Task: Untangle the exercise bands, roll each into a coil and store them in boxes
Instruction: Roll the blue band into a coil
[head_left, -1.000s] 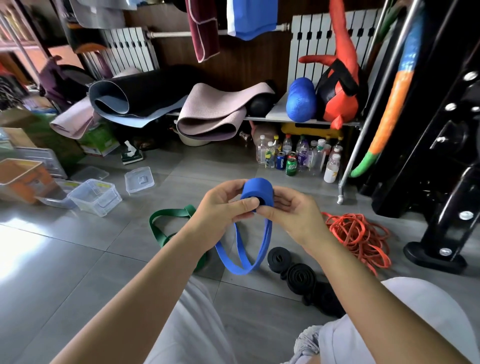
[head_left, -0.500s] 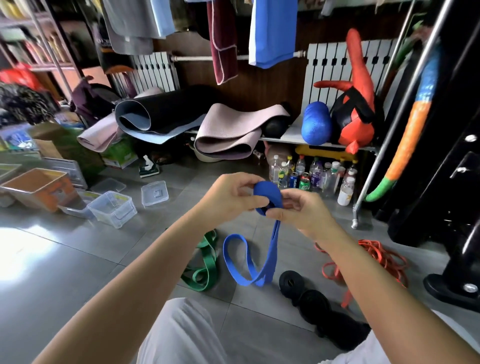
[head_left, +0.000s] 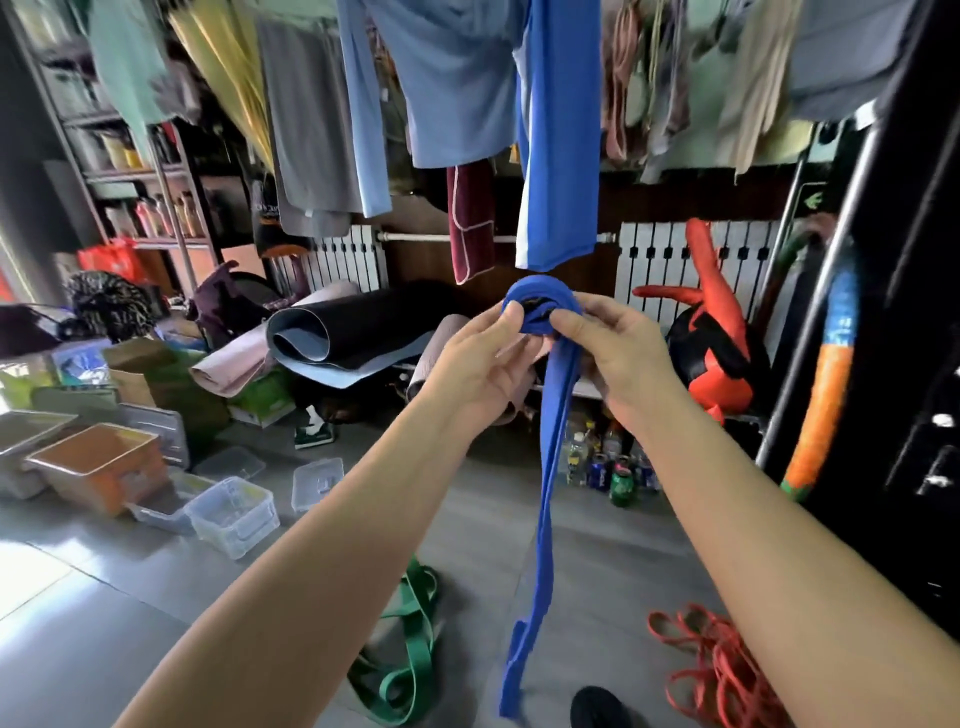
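Blue band (head_left: 540, 293): coil held in the air, left grip (head_left: 483, 364) and right grip (head_left: 608, 348) both pinched on it; loose tail hangs toward floor (head_left: 597, 561). I judge it light, limp, springy: pinch the coil's rim, else it unwinds.

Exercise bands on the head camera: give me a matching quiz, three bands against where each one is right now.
Things: 1 blue band; 2 green band; 3 orange band.
Places: A tangled on the floor at right; B looped on the floor between the forearms; C pinched by left hand and right hand, tail hanging.
Pairs: 1-C, 2-B, 3-A.
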